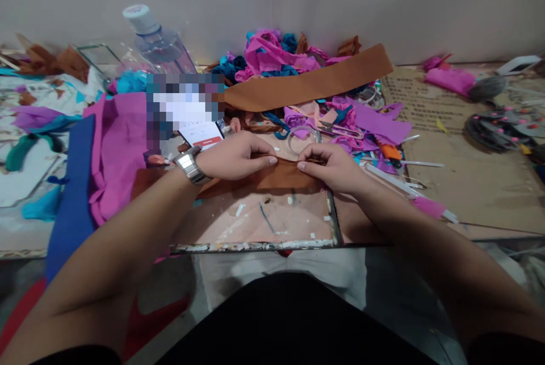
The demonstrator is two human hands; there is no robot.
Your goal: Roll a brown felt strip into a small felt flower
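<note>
A brown strip of cloth or paper (pixel 281 176) lies across the near part of the table. My left hand (pixel 238 156), with a metal watch (pixel 193 166) on its wrist, pinches the strip's upper edge between thumb and fingers. A short way to the right, my right hand (pixel 330 165) pinches the same edge, which looks folded or rolled between both hands. Just beyond the fingers lies a roll of clear tape (pixel 303 133). Small scissors (pixel 340 130) rest among purple scraps behind my right hand.
Left of my hands a lit phone (pixel 204 132) stands before a water bottle (pixel 159 47). Another brown strip (pixel 306 87) tops crumpled pink and blue scraps (pixel 272 53). Pink (pixel 121 155) and blue sheets (pixel 72 177) hang at left; a cardboard sheet (pixel 447 166) lies right.
</note>
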